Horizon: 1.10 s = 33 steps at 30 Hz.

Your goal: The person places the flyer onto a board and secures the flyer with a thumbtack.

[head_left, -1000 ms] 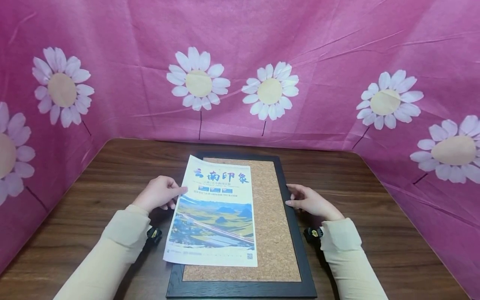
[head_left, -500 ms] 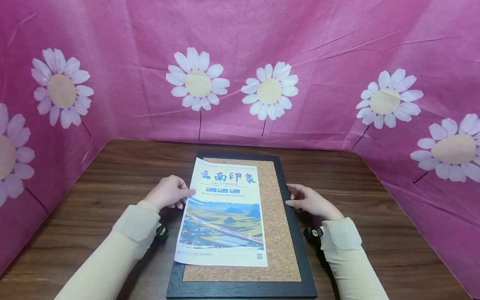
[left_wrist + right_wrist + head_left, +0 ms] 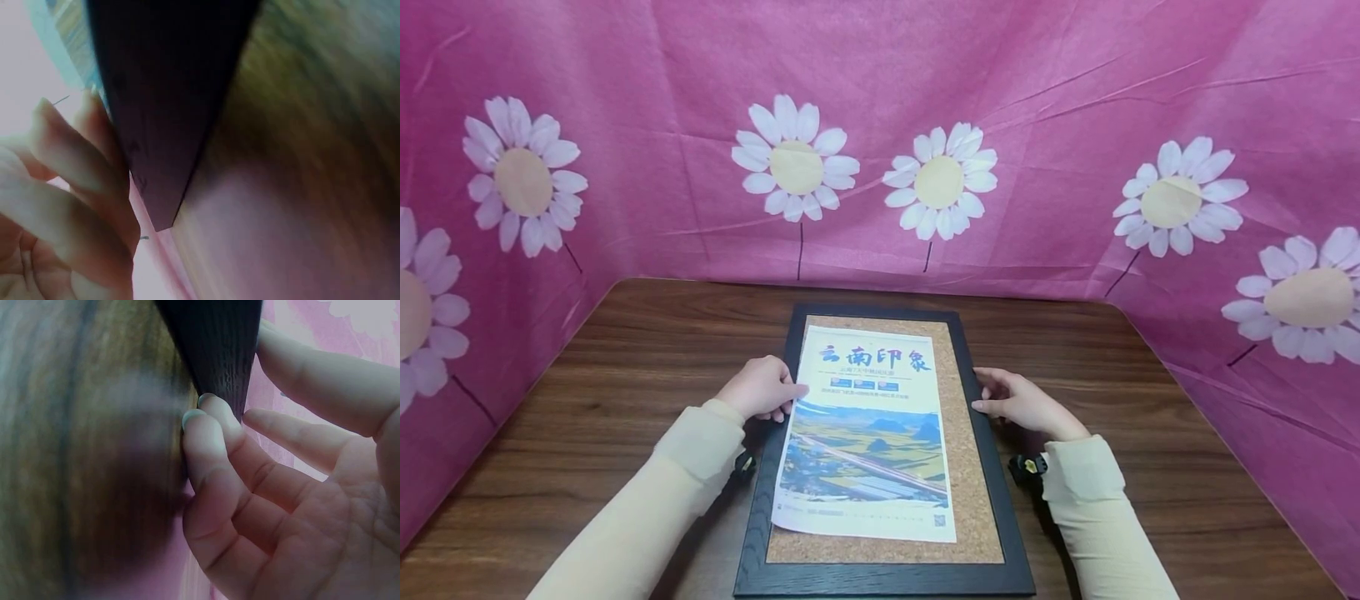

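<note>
A printed poster [image 3: 868,450] with a landscape picture and large Chinese lettering lies over a cork board [image 3: 970,492] in a black frame [image 3: 997,483]. My left hand [image 3: 765,389] pinches the poster's left edge, thumb on top. The poster's lower left corner lifts and bends slightly over the frame. In the left wrist view the fingers [image 3: 81,150] are beside the frame's dark side. My right hand [image 3: 1021,405] holds the frame's right edge between thumb and fingers; in the right wrist view, curled fingertips [image 3: 206,434] press on its black side [image 3: 228,359].
The board lies flat on a dark wood-grain table [image 3: 1157,433], its lower end near the front of the head view. A pink cloth [image 3: 865,50] printed with daisies surrounds the table at the back and sides. Small black devices [image 3: 1027,467] sit at both wrists.
My left hand has moved right with the poster, which now lies more fully over the cork and sits slightly lower. My right hand and the framed board have stayed in place.
</note>
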### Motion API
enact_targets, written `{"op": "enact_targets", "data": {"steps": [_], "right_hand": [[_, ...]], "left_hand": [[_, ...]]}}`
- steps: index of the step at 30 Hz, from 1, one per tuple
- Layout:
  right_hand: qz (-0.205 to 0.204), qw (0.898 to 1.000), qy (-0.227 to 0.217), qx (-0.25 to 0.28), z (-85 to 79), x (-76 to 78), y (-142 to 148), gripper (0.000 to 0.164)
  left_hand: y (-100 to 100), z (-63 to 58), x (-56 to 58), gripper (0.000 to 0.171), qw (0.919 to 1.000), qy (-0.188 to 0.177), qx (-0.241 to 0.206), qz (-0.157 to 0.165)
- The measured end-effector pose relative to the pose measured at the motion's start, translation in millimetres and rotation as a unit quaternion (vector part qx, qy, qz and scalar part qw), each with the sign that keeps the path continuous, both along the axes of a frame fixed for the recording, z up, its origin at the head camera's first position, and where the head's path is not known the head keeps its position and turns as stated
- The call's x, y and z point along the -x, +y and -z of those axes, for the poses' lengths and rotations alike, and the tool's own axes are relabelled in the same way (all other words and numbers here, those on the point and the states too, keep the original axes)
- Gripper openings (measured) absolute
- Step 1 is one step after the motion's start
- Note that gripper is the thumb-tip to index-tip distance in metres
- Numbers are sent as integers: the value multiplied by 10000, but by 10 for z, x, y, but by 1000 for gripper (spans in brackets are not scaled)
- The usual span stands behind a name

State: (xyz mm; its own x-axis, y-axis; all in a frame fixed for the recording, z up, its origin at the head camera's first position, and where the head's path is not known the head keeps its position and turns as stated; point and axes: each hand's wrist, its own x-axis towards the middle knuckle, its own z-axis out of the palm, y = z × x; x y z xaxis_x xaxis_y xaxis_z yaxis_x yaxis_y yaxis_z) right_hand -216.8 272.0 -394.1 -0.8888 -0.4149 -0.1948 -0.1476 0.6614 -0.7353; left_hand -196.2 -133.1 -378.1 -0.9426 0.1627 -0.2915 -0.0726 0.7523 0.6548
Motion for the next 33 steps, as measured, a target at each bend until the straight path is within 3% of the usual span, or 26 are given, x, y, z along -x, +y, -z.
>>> {"op": "enact_targets", "data": {"steps": [11,19,33], "right_hand": [[73,10000,-8,-46,15,16,5,64],[112,9999,2,-58,12,16,2,65],[117,9999,-11,-37,7,15,-5,65]], "left_hand": [[82,-5,26,33,10000,-96,11,-3],[111,-13,11,39,9976,205,589,312],[122,-12,-7,42,9946,356,895,392]]}}
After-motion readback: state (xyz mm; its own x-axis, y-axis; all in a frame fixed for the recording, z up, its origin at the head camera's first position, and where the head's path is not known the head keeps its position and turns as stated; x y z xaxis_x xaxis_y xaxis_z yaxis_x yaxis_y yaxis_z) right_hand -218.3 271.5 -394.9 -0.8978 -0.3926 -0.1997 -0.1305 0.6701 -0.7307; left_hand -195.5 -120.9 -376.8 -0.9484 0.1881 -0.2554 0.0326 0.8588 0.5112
